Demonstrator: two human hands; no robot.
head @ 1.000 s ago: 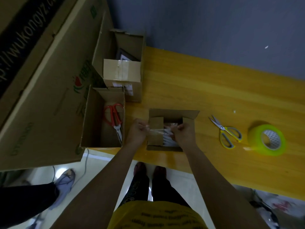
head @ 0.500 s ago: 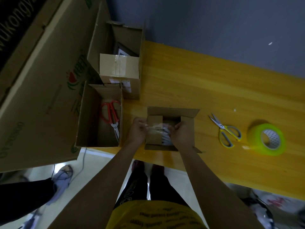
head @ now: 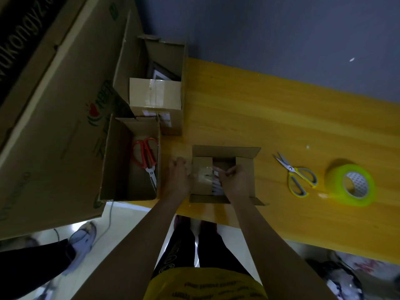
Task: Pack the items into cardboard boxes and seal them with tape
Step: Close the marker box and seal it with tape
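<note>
Box: I am seeing the small brown cardboard box [head: 245, 169] sitting open at the yellow wooden surface's [head: 259, 118] near edge.
Left hand [head: 176, 178]: fingers are curling against its left wall.
Right hand [head: 234, 180]: fingers are pinching a clear tape strip [head: 205, 173] over the inner flap.
Room: open surface is lying behind; yellow-handled scissors [head: 296, 176] and a green tape roll [head: 351, 184] are resting well right.
Left: an open box with red-handled scissors [head: 146, 158] is standing just beside.
</note>
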